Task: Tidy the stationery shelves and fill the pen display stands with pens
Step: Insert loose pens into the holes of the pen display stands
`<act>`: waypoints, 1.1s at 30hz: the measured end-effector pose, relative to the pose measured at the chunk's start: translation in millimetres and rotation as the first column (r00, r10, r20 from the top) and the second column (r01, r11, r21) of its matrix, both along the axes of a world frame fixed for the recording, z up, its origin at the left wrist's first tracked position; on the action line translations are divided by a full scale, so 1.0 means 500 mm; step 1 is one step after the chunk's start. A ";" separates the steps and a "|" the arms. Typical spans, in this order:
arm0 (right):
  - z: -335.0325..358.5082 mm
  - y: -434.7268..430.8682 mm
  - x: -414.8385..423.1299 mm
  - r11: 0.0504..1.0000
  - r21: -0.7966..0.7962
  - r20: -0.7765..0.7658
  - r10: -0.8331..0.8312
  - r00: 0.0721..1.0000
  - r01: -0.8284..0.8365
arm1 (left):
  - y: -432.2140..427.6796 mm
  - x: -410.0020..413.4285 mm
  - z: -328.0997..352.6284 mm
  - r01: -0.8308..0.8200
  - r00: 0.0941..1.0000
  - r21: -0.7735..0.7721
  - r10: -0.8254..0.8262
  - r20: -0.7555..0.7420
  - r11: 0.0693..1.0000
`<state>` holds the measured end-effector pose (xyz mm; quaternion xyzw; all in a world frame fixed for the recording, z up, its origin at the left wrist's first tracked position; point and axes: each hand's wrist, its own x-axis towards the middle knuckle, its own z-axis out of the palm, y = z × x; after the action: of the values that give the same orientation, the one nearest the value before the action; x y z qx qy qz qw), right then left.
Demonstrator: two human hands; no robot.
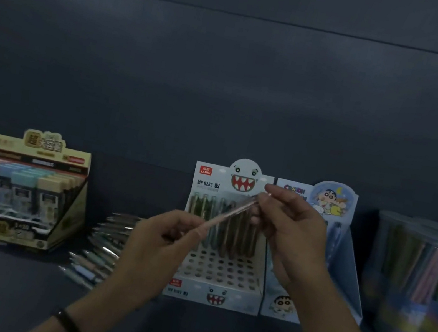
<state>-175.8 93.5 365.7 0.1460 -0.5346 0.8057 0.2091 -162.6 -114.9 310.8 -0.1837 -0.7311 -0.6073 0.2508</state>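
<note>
L hand (166,240) pinched lower end of pink pen (233,212), R hand (292,234) pinched top end w/ thumb + fingertips; pen tilted, held in front of monster-face stand (218,294), rear rows filled; loose pens (101,247) piled just left of stand

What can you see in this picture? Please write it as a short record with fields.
display stand: back rows hold pens, front holes empty
pen: one, held tilted in front of the display stand
left hand: pinches the pen's lower end
right hand: pinches the pen's upper end
loose pens: piled on the shelf, left of the display stand
neighbours: yellow box far left; cartoon stand right
</note>
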 end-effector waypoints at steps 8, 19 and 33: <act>-0.001 0.031 -0.009 0.813 0.369 -0.248 -0.382 0.891 0.451 | 0.021 0.001 -0.031 -0.313 0.919 -0.472 0.137 -0.370 0.824; -0.030 0.039 -0.025 0.546 0.483 -0.446 -0.520 0.729 0.685 | 0.023 0.007 -0.047 -0.291 0.937 -0.709 0.041 -0.347 0.643; -0.035 0.024 -0.027 0.419 0.634 -0.495 -0.426 0.757 0.650 | 0.018 0.006 -0.055 -0.291 0.938 -0.709 0.046 -0.343 0.642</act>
<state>-189.3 105.7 347.9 0.1435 -0.8126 0.3533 0.4408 -159.9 -106.0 283.4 -0.2889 -0.8840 -0.1904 0.3142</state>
